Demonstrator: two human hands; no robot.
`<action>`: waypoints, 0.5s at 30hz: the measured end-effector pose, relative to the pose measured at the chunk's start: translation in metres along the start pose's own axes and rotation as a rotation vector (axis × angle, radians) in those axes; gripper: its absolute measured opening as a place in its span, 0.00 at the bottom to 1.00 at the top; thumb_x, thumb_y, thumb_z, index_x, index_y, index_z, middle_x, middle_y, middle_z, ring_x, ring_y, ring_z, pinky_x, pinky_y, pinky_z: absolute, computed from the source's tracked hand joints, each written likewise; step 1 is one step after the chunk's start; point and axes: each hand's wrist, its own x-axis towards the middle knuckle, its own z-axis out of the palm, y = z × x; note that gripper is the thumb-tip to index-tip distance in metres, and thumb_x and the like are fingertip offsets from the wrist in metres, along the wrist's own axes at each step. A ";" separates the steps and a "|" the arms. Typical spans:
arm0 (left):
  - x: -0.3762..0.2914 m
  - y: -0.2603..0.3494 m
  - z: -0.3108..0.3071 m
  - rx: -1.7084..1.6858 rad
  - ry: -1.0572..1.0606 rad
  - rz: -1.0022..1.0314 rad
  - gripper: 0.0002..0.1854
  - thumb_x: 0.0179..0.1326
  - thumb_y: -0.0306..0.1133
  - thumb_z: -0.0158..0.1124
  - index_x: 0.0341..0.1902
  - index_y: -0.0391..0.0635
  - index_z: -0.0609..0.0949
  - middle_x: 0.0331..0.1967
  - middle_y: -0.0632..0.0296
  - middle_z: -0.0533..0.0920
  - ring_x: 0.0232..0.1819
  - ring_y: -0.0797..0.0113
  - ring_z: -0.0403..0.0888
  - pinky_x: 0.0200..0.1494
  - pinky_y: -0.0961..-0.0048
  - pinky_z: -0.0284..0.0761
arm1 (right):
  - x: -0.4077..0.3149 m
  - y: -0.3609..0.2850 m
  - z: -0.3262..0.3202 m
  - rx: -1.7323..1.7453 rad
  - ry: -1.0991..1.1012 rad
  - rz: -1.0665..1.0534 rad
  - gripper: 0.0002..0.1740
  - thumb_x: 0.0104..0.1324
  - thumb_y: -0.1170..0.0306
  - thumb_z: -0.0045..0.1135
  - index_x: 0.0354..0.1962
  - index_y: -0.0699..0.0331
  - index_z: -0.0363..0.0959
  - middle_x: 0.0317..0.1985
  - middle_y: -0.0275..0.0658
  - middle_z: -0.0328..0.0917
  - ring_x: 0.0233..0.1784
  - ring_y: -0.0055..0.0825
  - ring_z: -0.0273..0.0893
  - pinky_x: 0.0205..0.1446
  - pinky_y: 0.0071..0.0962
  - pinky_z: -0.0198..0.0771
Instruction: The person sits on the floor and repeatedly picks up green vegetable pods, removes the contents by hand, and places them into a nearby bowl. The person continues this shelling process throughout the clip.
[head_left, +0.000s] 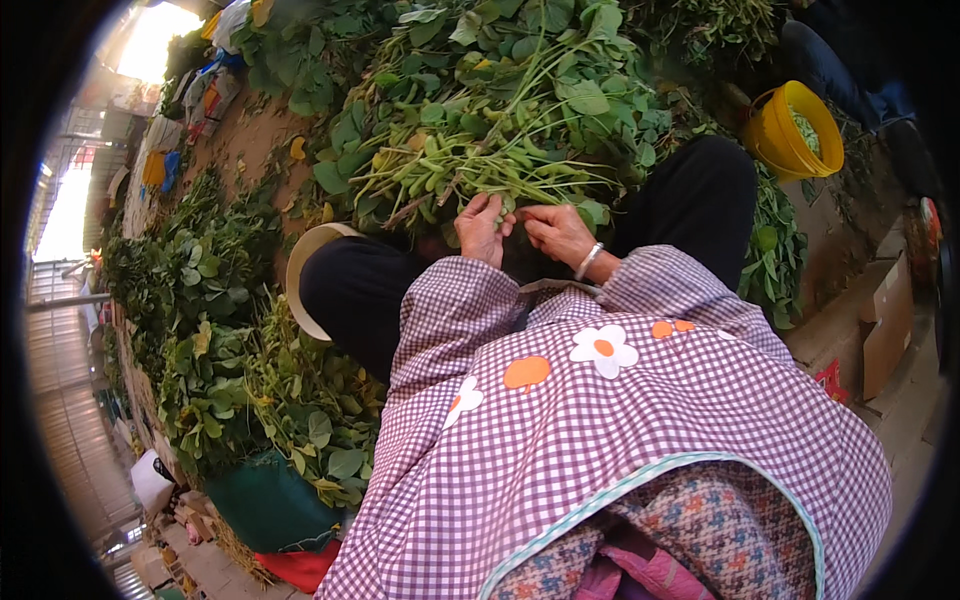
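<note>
My left hand (483, 226) has its fingers closed on a green bean pod (504, 213), between my knees. Just right of it, my right hand (556, 231), with a silver bracelet (589, 261) at the wrist, has thumb and index finger pinched together. A small reddish thing shows at those fingertips; what it is cannot be told. Right beyond both hands lie cut bean plants with plump green pods (435, 169) and thin stems, on a large leafy heap (450, 97). My lap below the hands is in shadow.
A yellow bucket (780, 139) holding pale green beans stands beyond my right knee, near another person's dark-clad leg (832, 75). More bean plants (217, 270) are piled at left. A pale round rim (300, 281) shows by my left knee. A cardboard box (886, 330) stands at right.
</note>
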 end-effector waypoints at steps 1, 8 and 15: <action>0.002 0.001 -0.001 -0.020 0.010 0.005 0.02 0.59 0.24 0.59 0.33 0.39 0.77 0.24 0.61 0.78 0.16 0.70 0.73 0.13 0.79 0.60 | -0.008 -0.001 -0.004 -0.049 -0.045 0.002 0.10 0.60 0.74 0.48 0.34 0.72 0.76 0.16 0.30 0.71 0.15 0.13 0.63 0.18 0.17 0.59; 0.005 0.008 -0.008 -0.023 0.172 -0.057 0.05 0.55 0.20 0.59 0.36 0.40 0.77 0.30 0.59 0.79 0.23 0.66 0.74 0.19 0.76 0.67 | -0.021 -0.018 -0.041 0.032 0.226 -0.204 0.08 0.62 0.74 0.51 0.35 0.69 0.78 0.19 0.25 0.71 0.21 0.09 0.64 0.24 0.13 0.60; -0.004 0.020 -0.011 -0.073 0.024 -0.184 0.07 0.57 0.20 0.54 0.40 0.37 0.76 0.31 0.55 0.79 0.23 0.63 0.75 0.19 0.74 0.67 | 0.018 0.035 -0.053 -0.240 0.210 -0.182 0.09 0.57 0.73 0.58 0.27 0.73 0.76 0.18 0.26 0.70 0.22 0.10 0.62 0.24 0.17 0.58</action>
